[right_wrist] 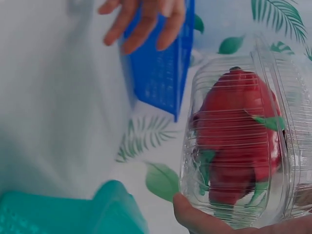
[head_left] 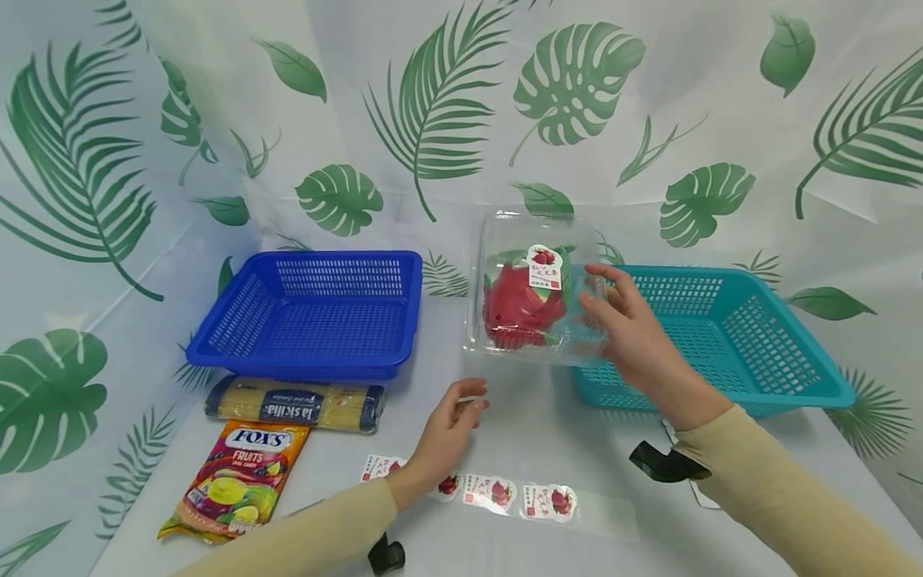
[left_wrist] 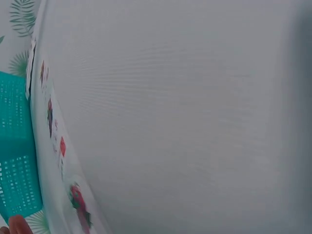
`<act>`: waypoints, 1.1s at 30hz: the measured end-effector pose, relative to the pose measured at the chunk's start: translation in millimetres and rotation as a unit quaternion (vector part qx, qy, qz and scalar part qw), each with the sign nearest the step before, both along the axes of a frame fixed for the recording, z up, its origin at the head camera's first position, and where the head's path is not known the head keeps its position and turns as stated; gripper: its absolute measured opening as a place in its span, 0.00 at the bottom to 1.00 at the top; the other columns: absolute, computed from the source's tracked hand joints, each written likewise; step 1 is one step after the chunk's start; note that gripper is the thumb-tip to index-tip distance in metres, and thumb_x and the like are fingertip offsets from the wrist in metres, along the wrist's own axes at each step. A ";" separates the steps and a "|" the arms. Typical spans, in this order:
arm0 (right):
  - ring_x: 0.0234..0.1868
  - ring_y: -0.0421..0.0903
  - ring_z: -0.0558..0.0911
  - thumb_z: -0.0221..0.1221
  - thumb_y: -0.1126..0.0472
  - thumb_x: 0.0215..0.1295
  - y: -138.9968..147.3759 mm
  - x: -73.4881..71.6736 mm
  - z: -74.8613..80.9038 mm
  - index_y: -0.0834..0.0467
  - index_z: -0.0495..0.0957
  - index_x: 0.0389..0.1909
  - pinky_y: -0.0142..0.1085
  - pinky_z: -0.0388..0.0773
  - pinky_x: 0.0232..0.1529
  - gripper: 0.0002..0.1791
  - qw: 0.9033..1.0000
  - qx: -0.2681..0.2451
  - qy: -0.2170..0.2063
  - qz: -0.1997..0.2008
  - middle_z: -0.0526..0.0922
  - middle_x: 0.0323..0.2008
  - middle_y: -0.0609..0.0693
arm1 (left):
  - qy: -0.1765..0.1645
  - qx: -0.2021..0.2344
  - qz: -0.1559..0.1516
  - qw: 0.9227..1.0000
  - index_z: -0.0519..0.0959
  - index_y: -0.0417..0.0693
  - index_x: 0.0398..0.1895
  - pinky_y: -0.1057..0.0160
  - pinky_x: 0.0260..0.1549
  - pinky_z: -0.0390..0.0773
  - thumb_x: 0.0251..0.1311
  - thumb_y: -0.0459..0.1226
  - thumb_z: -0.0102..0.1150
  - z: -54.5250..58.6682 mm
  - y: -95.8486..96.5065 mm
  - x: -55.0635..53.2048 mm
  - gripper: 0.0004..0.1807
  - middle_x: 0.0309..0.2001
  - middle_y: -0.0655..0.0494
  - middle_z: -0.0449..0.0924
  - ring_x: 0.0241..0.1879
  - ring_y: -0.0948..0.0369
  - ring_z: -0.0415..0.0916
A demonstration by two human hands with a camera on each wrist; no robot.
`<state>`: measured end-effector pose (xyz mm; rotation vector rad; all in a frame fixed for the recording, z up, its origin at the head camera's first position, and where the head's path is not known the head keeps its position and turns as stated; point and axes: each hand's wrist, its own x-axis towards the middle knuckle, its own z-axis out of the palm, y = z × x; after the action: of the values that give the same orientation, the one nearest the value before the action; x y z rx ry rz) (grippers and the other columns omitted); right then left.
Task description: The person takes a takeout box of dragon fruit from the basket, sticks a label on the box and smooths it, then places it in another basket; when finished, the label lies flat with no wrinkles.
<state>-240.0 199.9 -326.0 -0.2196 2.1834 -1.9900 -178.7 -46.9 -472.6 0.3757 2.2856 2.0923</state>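
My right hand [head_left: 634, 336] grips a clear plastic clamshell box [head_left: 497, 240] by its right side, holding it up between the two baskets. Inside lies a red dragon fruit [head_left: 515, 304] with green tips, and a dragon fruit label [head_left: 545, 268] sits on the lid. In the right wrist view the ribbed box [right_wrist: 229, 146] shows the fruit through its wall, with the thumb at its edge. My left hand [head_left: 443, 437] hovers over the table with its fingers loosely bent and nothing in them. Below it runs a strip of dragon fruit stickers [head_left: 490, 492].
A blue basket [head_left: 303, 369] stands at the back left, a teal basket [head_left: 793, 393] at the right. A spaghetti pack [head_left: 332, 407] and a Fox's candy bag [head_left: 231, 481] lie in front of the blue one. Partly under my right forearm is a white flat object [head_left: 705, 495].
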 end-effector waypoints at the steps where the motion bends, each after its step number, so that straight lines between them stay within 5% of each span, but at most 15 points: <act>1: 0.67 0.61 0.59 0.49 0.45 0.74 0.9 -0.3 1.4 0.38 0.48 0.73 0.46 0.80 0.49 0.32 1.000 -0.003 0.001 0.000 0.48 0.73 0.57 | -0.006 -0.005 -0.004 1.000 0.68 0.48 0.65 0.62 0.49 0.77 0.75 0.35 0.45 0.0 3.7 -0.9 0.18 0.60 0.41 0.71 0.57 0.51 0.75; 14: 0.60 0.56 0.67 0.50 0.47 0.74 7.6 1.5 5.2 0.39 0.47 0.74 0.41 0.82 0.45 0.33 0.999 -0.025 0.007 -0.019 0.48 0.71 0.58 | -0.050 -0.070 -0.086 0.993 0.69 0.52 0.67 0.68 0.36 0.78 0.72 0.43 0.52 4.4 64.0 -33.0 0.22 0.48 0.57 0.76 0.41 0.65 0.77; 23: 0.59 0.54 0.67 0.51 0.48 0.74 11.7 0.6 6.9 0.39 0.49 0.73 0.38 0.82 0.42 0.32 0.998 -0.043 0.014 -0.031 0.48 0.71 0.57 | -0.078 -0.087 -0.111 0.987 0.65 0.64 0.69 0.66 0.34 0.78 0.69 0.49 0.55 12.7 89.9 -63.0 0.26 0.42 0.62 0.75 0.43 0.50 0.80; 33: 0.60 0.53 0.67 0.51 0.50 0.74 18.2 -5.1 10.5 0.39 0.48 0.74 0.37 0.82 0.42 0.33 0.997 -0.056 0.018 -0.040 0.50 0.71 0.56 | -0.065 -0.069 -0.120 0.988 0.66 0.56 0.66 0.68 0.34 0.80 0.67 0.42 0.60 25.8 100.9 -83.5 0.26 0.36 0.57 0.76 0.34 0.56 0.81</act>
<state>-245.1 218.0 -315.4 -0.1876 2.1362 -2.1716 -262.2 54.0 -446.8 0.4678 2.1736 1.7802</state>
